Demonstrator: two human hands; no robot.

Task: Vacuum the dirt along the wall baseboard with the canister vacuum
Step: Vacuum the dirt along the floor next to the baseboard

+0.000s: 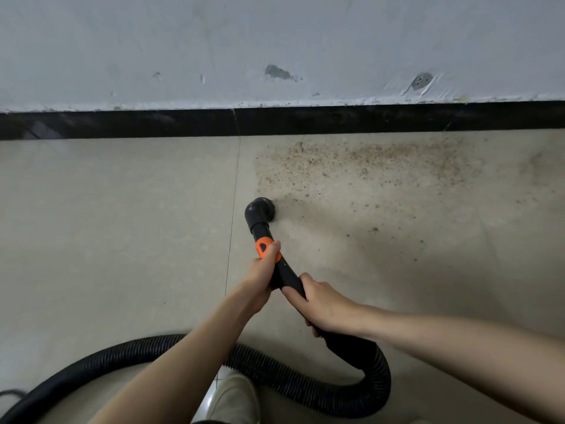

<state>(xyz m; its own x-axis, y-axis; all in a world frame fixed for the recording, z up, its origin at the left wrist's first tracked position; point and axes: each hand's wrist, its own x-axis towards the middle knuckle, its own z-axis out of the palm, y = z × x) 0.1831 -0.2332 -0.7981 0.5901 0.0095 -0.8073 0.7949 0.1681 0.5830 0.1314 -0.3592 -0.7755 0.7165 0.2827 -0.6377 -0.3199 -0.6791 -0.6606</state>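
Hands — left (262,272), right (321,304) — grip vacuum wand (286,275).

The single head-worn camera is looking forward and steeply down from standing height. It is facing the wall (275,41) and baseboard (336,119) squarely, seemingly from fairly near.

Black vac nozzle (262,213) on floor at dirt (351,166) edge, near baseboard (122,125).

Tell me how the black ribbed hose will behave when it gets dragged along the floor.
The hose lies in a loose loop, so it is probably floppy and will trail the hands. Its ribs may catch slightly on the floor.
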